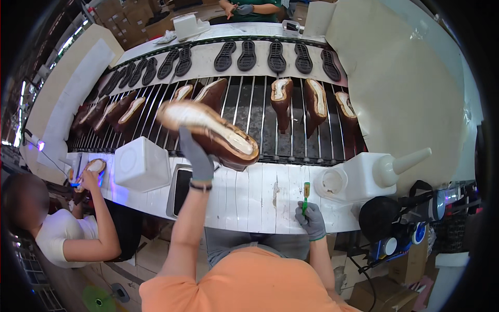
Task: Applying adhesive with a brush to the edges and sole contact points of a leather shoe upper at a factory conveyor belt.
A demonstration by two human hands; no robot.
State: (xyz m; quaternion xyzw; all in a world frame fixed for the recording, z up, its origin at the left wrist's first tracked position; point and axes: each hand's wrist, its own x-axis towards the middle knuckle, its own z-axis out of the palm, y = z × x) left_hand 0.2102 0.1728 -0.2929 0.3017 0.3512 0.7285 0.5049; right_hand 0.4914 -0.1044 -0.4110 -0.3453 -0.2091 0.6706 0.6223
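Head view of a shoe-assembly bench. The left hand point(199, 156), in a grey glove, is raised above the bench and closed around the underside of a brown shoe upper point(210, 134), which it holds sole side up so that the pale bottom faces the camera; the toe points toward 4 o'clock and the heel toward 10 o'clock. The shoe hangs over the near edge of the slatted metal conveyor point(249, 109), clear of its bars. The right hand point(311, 219), also in a grey glove, rests at the bench's front edge at 5 o'clock from the shoe, its fingers curled around a small green-handled brush point(306, 195) that stands upright with the bristles at 12 o'clock.

On the white bench point(254, 197), a white square container point(141, 164) sits at 8 o'clock from the shoe, and a white dispenser jug with a conical spout point(371, 171) sits at 3 o'clock, its spout aimed toward 2 o'clock. More brown uppers point(281, 101) lie sole side up across the conveyor, and a row of black outsoles point(247, 55) lies on the white strip at 12 o'clock beyond them. At 9 o'clock, a seated co-worker's hand point(89, 179) holds another shoe. A second co-worker's gloved hands point(244, 9) show at the far 12 o'clock edge.
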